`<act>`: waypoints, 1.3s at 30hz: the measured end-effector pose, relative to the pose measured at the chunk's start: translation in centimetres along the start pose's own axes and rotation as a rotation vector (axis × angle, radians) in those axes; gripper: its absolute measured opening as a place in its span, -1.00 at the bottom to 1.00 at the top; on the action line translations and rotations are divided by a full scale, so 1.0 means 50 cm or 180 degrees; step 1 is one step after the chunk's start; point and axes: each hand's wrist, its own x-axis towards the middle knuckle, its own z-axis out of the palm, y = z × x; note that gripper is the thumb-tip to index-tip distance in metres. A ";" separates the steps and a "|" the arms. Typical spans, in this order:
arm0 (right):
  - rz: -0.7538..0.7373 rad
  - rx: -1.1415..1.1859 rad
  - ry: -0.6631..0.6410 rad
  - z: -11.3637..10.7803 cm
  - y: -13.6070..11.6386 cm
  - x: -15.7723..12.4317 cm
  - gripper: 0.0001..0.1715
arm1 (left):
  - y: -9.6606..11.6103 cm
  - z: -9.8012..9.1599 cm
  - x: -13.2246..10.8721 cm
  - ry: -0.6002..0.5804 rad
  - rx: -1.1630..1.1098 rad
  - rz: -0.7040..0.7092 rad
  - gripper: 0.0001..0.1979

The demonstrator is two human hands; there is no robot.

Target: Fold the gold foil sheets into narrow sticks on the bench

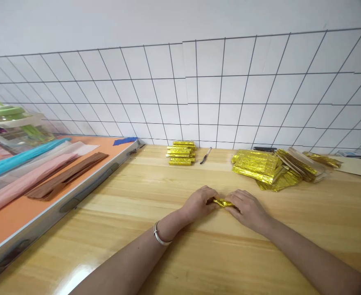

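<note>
Between my two hands is a narrow piece of shiny gold foil paper [222, 203], held low over the wooden table [156, 254]. My left hand [201, 203] is closed on its left end, with a silver bangle on the wrist. Its right end sits in the fingers of my right hand [247, 209]. The fingers cover both ends, so only the crinkled middle shows. Beyond my hands lies a stack of narrow folded gold foil strips [181, 153]. Farther right is a loose pile of flat gold foil sheets [256, 164].
A pen [205, 156] lies near the tiled wall [211, 90]. On the left, an orange surface with a raised edge [91, 182] carries brown strips [66, 176], pink paper [30, 176], a blue roll [23, 157] and a clear jug with a green lid [7, 110].
</note>
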 end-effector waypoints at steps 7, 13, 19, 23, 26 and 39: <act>-0.0056 0.0125 0.0238 0.005 0.006 0.001 -0.85 | -0.006 0.004 0.000 0.0047 0.0361 0.0107 -0.91; -0.0038 0.0051 0.0184 0.003 0.004 0.004 -0.80 | -0.003 0.001 0.000 0.0033 0.0368 0.0187 -0.84; -0.0140 -0.0213 0.0120 -0.001 -0.007 0.009 -0.77 | -0.002 0.005 0.000 -0.0088 0.0402 0.0287 -0.85; -0.0131 -0.0207 0.0136 -0.002 -0.010 0.009 -0.79 | -0.002 0.008 0.000 -0.0041 0.0346 0.0272 -0.86; -0.0080 -0.0171 0.0124 -0.002 -0.012 0.008 -0.81 | 0.001 0.010 0.000 0.0021 0.0261 0.0251 -0.87; -0.0114 -0.0025 0.0300 0.002 0.006 0.003 -0.83 | 0.002 0.004 -0.002 -0.0047 -0.0178 0.0100 -0.84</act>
